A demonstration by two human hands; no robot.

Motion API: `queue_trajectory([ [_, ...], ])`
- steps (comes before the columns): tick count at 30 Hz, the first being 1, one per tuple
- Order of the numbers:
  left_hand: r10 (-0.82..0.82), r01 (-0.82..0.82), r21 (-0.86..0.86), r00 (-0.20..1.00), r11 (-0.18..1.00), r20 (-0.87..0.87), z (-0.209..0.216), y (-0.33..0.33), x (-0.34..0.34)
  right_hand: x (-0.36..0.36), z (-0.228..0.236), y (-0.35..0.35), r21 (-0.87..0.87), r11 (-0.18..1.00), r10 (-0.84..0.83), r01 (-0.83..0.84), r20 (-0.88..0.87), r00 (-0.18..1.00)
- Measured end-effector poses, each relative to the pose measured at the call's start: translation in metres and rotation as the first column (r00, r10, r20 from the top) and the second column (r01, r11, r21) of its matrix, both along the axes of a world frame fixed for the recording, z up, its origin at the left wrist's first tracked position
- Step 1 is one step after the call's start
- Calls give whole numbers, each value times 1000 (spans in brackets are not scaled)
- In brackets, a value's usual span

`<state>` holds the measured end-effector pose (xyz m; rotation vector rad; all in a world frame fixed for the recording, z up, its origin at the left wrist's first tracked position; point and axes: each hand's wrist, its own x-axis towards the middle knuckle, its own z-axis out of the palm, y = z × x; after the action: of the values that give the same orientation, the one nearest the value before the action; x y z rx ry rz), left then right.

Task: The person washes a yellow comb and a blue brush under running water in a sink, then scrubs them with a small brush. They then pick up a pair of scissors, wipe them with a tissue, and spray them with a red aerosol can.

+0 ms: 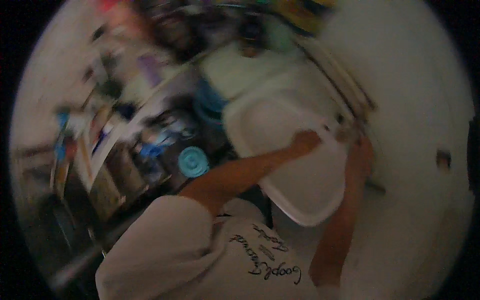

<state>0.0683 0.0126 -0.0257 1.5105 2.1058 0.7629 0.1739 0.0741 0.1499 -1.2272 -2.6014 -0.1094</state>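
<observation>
Against the pale wall [415, 75], the left hand [305, 141] and right hand [361, 150] gripped the white tray [300, 190], fingers clamped on its rim; a level, two-handed hold looked wisest.

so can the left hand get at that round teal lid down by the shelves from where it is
Probably yes, but not at once. The left hand rests on the big white tray, which the right hand also grips. The teal lid lies below the left forearm with nothing visibly between, though the picture is blurred.
</observation>
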Motion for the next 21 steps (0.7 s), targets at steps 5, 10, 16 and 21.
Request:
queue_trajectory([
  [5, 149, -119, -110, 937, 987, 317, 32, -27, 2, 14, -6, 7, 13, 992, 119, -124, 207, 971],
  [10, -90, 77, 63, 969, 995, 229, 116, -60, -20, 16, 98, -34, -630, 708, 158, -318, -298, 942],
  [16, -124, 177, 214, 963, 961, -240, 102, -82, -13, 28, 32, -39, -716, 276, 64, -641, -652, 756],
  [21, -494, 478, -134, 806, 868, -326, 110, -122, 10, 23, -40, -105, -839, 532, -41, -116, -162, 986],
])
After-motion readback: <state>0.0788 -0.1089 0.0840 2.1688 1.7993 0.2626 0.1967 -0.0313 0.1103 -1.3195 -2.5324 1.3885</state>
